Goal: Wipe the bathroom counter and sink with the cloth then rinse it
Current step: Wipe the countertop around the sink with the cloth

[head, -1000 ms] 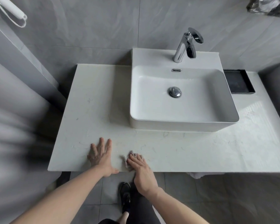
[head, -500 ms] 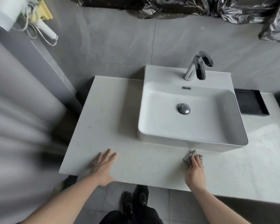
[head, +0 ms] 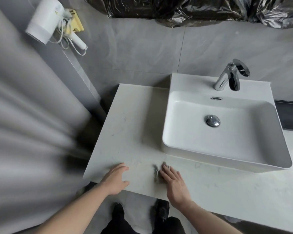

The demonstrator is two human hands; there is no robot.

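A pale marble counter [head: 130,125] carries a white rectangular sink [head: 227,149] with a chrome faucet [head: 227,78] and a round drain plug [head: 212,120]. Near the counter's front edge, left of the sink's front corner, my right hand [head: 173,181] presses flat on a small grey cloth [head: 156,173]. Only the cloth's left edge shows past the fingers. My left hand [head: 116,179] rests flat on the counter's front left corner, fingers straight, holding nothing.
A white hair dryer [head: 46,21] with a coiled cord hangs on the left wall. Black plastic sheeting [head: 201,9] covers the wall above the sink. A dark tray [head: 289,115] lies right of the sink. A blurred grey surface fills the left. My shoes stand below the counter.
My right hand has slid the cloth leftward along the counter's front, from below the sink's middle to beside my left hand. The view has shifted left and up.
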